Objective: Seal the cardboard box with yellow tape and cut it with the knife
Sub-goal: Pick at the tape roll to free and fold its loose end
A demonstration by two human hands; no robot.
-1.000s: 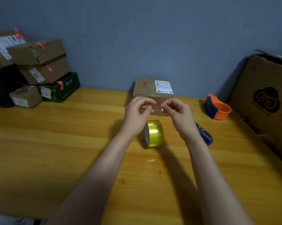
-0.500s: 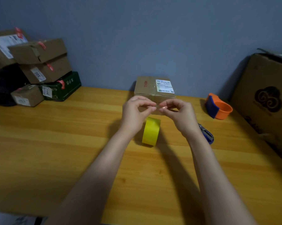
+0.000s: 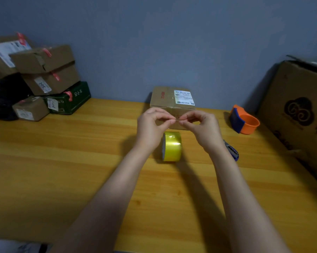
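Note:
A small cardboard box (image 3: pixel 165 97) with a white label stands at the back of the wooden table (image 3: pixel 62 170), against the wall. In front of it is the yellow tape roll (image 3: pixel 172 146), on its edge. Just above the roll, my left hand (image 3: pixel 152 125) and my right hand (image 3: pixel 202 127) meet fingertip to fingertip, both pinching a thin strip that looks like the tape's free end. Whether the roll rests on the table or hangs from that strip I cannot tell. The blue knife (image 3: pixel 233 152) lies behind my right wrist, partly hidden.
An orange and blue tape dispenser (image 3: pixel 245 123) sits at the back right. A large cardboard carton (image 3: pixel 299 114) lines the right edge. Several stacked parcels (image 3: pixel 44 73) and a black bag (image 3: pixel 2 99) fill the back left corner.
The roll has turned: half a second ago it showed edge-on, now its shiny face is toward me again. My hands have stayed together, pinching above it.

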